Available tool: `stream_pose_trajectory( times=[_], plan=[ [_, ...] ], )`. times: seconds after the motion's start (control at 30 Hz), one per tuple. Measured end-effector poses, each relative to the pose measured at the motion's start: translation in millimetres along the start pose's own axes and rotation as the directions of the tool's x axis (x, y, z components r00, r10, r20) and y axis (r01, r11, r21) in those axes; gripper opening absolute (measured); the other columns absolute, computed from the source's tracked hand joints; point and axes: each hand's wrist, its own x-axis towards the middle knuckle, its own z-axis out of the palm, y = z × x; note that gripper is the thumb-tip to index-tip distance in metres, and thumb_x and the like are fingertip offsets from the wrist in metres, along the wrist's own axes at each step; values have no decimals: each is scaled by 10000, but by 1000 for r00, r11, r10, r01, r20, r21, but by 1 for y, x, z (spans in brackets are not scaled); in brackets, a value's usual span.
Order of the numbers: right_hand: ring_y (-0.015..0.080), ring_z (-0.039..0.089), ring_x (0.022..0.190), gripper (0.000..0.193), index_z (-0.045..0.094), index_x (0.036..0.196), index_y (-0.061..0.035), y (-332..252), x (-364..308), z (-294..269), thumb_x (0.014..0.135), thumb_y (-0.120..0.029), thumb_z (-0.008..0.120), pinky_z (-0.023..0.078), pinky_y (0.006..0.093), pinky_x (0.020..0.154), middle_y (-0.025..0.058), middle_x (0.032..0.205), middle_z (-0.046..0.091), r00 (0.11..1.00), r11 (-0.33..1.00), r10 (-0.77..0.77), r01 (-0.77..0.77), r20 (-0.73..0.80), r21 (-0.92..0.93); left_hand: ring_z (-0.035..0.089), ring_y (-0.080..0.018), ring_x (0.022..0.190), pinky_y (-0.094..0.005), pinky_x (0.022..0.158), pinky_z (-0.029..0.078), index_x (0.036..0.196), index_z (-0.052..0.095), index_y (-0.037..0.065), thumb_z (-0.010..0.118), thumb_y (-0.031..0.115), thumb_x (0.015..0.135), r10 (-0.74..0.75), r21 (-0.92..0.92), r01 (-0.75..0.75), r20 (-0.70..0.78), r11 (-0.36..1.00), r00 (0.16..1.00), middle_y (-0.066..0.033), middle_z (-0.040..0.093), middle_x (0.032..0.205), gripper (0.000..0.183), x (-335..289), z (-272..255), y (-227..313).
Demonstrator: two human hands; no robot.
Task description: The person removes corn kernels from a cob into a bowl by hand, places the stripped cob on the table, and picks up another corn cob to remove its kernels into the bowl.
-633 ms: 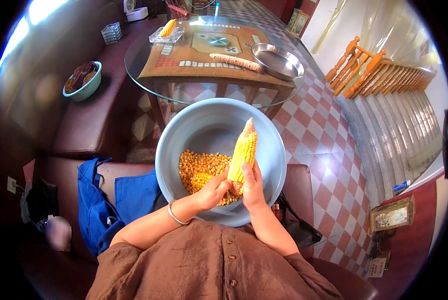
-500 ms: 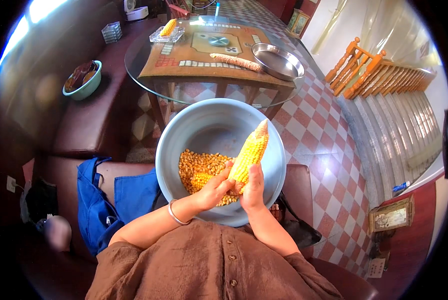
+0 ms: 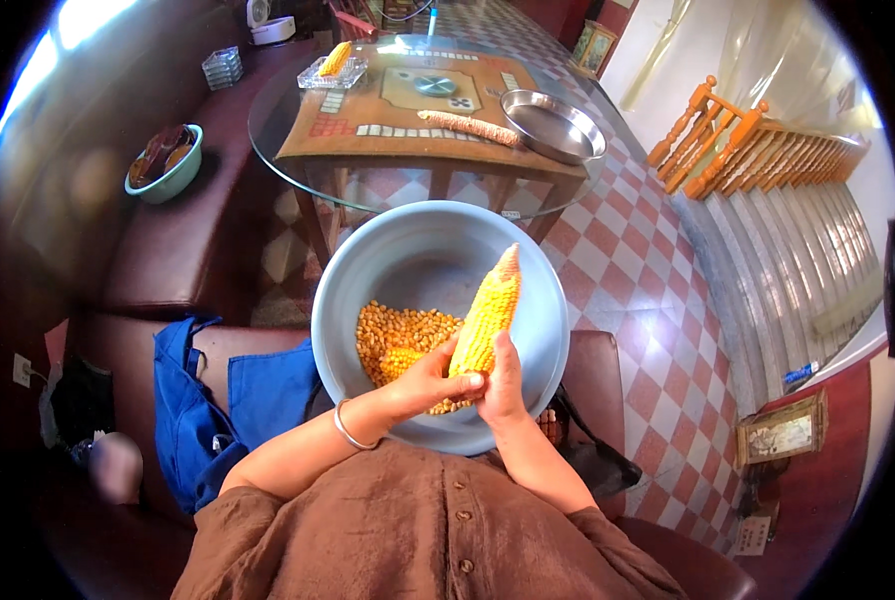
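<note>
An ear of yellow corn (image 3: 489,312) stands tilted over a large light blue basin (image 3: 340,290), its bare pale tip pointing up and away. My right hand (image 3: 504,388) is closed round its lower right side. From the left, my left hand (image 3: 430,382) grips the lower end, the thumb lying across the base and the other fingers partly hidden. Loose corn kernels (image 3: 393,328) cover the basin's left floor. Among them lies another piece of corn on the cob (image 3: 400,360), partly behind my left hand.
Beyond the basin is a glass-topped table (image 3: 273,130) with a stripped cob (image 3: 471,127), a round metal pan (image 3: 553,125) and corn on a glass dish (image 3: 333,72). Blue cloth (image 3: 268,385) lies on the seat left of the basin. A green bowl (image 3: 173,178) sits farther left.
The ear of corn has shifted slightly left and stands more upright. My left thumb has come across its base, where my left fingers were alongside before.
</note>
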Motion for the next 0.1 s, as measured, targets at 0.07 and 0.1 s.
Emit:
stream_pose_trajectory(
  times=[0.07,0.1],
  plan=[
    [192,579,806,547,492,1076,-12,-3,1,4,859,-512,456,470,307,756,117,913,587,985,992,68,-50,-160,113,471,-123,1047,-263,874,411,1323,274,52,680,306,792,93,108,-83,-95,991,991,-69,488,1149,715,5,-3,-11],
    [192,579,806,547,492,1076,-12,-3,2,3,859,-512,456,470,307,756,117,913,587,985,993,65,-47,-162,112,465,-143,1075,-279,945,364,1365,215,54,679,335,788,134,228,-101,-136,968,982,-79,479,1182,792,4,-4,-12]
  ],
)
